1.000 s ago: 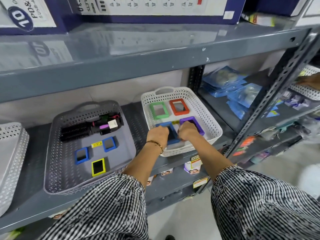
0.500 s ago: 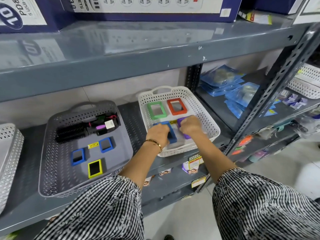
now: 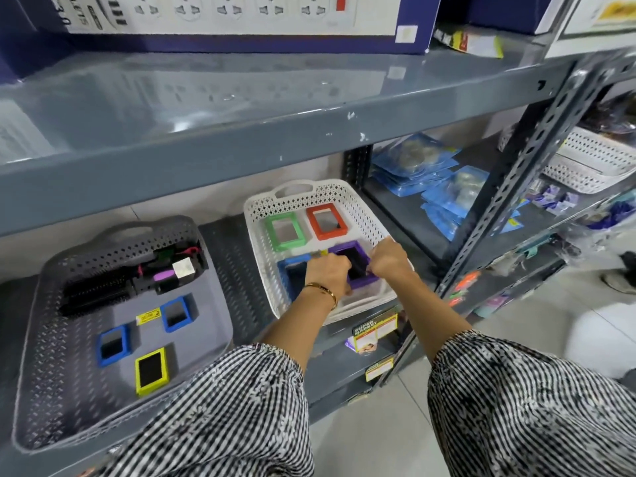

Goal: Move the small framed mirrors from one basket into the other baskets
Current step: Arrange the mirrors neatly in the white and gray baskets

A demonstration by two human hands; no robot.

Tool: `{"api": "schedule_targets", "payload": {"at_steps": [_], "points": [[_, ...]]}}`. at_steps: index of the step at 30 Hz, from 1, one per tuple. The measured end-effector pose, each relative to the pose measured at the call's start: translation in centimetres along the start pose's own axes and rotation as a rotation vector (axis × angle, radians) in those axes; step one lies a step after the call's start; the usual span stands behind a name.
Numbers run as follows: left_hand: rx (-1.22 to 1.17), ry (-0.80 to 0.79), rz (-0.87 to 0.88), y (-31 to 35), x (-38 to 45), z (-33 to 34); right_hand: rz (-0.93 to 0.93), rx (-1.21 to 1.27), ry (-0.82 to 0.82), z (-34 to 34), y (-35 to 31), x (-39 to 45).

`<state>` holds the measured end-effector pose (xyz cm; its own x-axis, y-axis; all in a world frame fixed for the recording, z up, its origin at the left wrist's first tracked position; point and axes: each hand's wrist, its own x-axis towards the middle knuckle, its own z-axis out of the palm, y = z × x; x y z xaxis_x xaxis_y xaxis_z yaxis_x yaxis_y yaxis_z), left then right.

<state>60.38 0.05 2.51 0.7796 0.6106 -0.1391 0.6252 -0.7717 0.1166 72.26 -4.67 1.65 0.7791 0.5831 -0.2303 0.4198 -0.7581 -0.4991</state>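
Head camera looks down on both hands working inside the white basket (image 3: 370,215) on the grey shelf. The right hand (image 3: 387,258) is closed on the right edge of the purple-framed mirror (image 3: 354,266), and the left hand (image 3: 328,275) covers its left side, fingers curled; whether that hand grips the purple frame or only steadies it cannot be told. A two-handed hold probably serves to square the mirror flat on the basket floor. Just under the left hand lies a blue-framed mirror (image 3: 292,271), partly hidden by the wrist. Beyond the hands, a green-framed mirror (image 3: 285,230) and an orange-framed mirror (image 3: 326,222) lie flat side by side, so a tidy grid seems intended. Well to the left of the left hand, the grey basket (image 3: 44,339) holds two small blue mirrors (image 3: 113,344) and a yellow-framed mirror (image 3: 151,370), along with a black hairbrush (image 3: 99,290).
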Motion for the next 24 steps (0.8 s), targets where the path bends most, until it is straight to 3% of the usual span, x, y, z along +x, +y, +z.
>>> {"api": "schedule_targets", "payload": {"at_steps": [14,18,22,24], "points": [[0.074,0.022,0.02,0.3,0.1,0.4,-0.016,-0.043,-0.025,-0.2,-0.1,-0.6],[-0.003,0.058,-0.007,0.2,-0.3,-0.5,-0.065,-0.157,0.007,-1.0,-0.9,-1.2],[-0.142,0.274,-0.085,-1.5,-2.6,-3.4,-0.315,-0.211,0.196,-1.8,-4.1,-3.2],[-0.186,0.422,-0.15,-3.7,-5.0,-4.6,-0.519,-0.09,0.208,-1.3,-6.5,-5.3]]}}
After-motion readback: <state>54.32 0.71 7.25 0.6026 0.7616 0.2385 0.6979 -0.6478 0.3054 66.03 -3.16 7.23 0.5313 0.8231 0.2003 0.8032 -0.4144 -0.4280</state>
